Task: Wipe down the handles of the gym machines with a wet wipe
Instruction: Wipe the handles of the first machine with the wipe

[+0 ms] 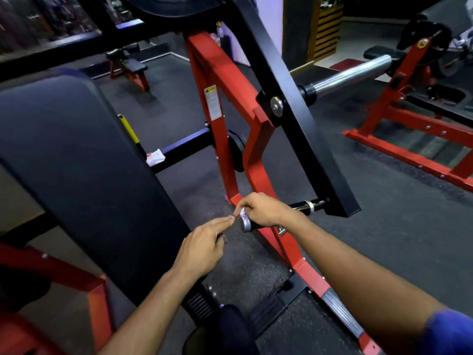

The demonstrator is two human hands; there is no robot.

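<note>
**Two hands at the chrome end of a machine handle**

Nearest the camera, two bare forearms reach forward from the bottom edge, the right one leaving a blue sleeve (450, 331) at the lower right corner. Below them the floor (399, 242) is dark speckled rubber matting that runs across the whole room.

At far left a large black padded backrest (76, 162) fills the view, tilted, with red frame tubing under it. Behind it a small white packet (155, 157) lies on a black crossbar; what it contains cannot be told. Farther back stands a small black and red bench (130, 66).

Toward the middle, the left hand (204, 244) is held flat with its fingers straight and pressed together, their tips touching or nearly touching the chrome end cap (246, 222) of the handle (303, 204). The right hand (263, 210) is curled over the handle just behind the cap, and its grip pinches a small pale scrap, apparently the wet wipe (242, 212), against the cap; most of the wipe is hidden under the fingers. The handle is a black bar that runs right to a slanted black arm (294, 103), which crosses the red machine frame (225, 80). A white warning label (213, 103) sits on the frame's upright.

At right a chrome sleeve (355, 73) juts from the arm, and beyond it stands another red machine (399, 98) on the matting. A yellow slatted panel (327, 29) shows on the far wall.
</note>
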